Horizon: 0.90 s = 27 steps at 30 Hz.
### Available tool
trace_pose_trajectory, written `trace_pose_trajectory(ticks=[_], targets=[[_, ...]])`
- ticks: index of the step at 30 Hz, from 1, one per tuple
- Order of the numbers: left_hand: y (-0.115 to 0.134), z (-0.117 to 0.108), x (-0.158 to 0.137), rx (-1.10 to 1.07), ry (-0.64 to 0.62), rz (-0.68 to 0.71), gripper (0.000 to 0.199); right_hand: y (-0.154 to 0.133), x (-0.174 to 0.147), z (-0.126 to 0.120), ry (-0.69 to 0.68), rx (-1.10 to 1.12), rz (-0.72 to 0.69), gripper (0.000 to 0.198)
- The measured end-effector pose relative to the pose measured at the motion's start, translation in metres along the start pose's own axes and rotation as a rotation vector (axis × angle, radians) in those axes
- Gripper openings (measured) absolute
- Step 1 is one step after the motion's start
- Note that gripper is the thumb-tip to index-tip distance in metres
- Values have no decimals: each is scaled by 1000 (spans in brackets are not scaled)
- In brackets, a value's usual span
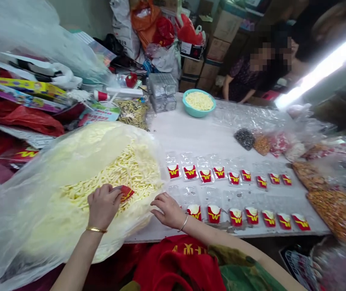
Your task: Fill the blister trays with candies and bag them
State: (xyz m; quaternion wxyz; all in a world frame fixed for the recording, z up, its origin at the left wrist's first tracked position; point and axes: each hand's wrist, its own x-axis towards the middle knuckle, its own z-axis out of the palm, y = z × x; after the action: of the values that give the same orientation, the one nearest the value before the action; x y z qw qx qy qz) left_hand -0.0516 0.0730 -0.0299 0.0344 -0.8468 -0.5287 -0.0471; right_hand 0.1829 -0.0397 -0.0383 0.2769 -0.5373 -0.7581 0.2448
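Note:
My left hand (104,205), with a gold bracelet, pinches a small red fries carton (126,194) that has a yellow mark. It is over pale, stick-shaped pieces (136,165) heaped in a large clear plastic bag (78,149); whether the carton has anything inside cannot be seen. My right hand (169,210), with a silver bracelet, is beside the bag's right edge. Its fingers are bent and apart from the thumb, with nothing seen between them. To its right, small clear packets with red cartons (214,213) lie in two rows, one partly behind my right hand.
A turquoise basin (198,104) of the same pale sticks stands at the table's far side. Bags of orange pieces (336,210) lie at the right, beyond smaller bags of dark bits (244,138). Packages and bags crowd the left. Another person (242,81) is across the table.

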Motion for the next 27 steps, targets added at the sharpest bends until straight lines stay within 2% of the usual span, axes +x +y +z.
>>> trace_pose_trajectory(ticks=[6, 9, 13, 15, 17, 19, 22, 27], targets=[[-22, 18, 19, -37, -50, 126, 24, 11, 4, -5, 0, -74, 15, 21], [-26, 12, 18, -130, -88, 155, 23, 11, 1, -7, 8, -33, 31, 18], [-22, 0, 10, -341, -130, 35, 17, 10, -3, -2, 15, 94, 18, 17], [-22, -1, 5, -439, -62, -130, 18, 9, 0, 5, 3, 144, -3, 18], [-22, -1, -1, -471, -16, -199, 12, 5, 5, 10, -12, 178, -25, 19], [-22, -2, -5, -436, -30, -184, 8, -1, 12, 15, -30, 188, -41, 19], [-24, -6, -8, -330, -107, -154, 16, -6, 20, 20, -73, 149, -49, 19], [-40, -18, -9, -248, -208, -158, 15, -2, 20, 26, -116, 121, -50, 19]])
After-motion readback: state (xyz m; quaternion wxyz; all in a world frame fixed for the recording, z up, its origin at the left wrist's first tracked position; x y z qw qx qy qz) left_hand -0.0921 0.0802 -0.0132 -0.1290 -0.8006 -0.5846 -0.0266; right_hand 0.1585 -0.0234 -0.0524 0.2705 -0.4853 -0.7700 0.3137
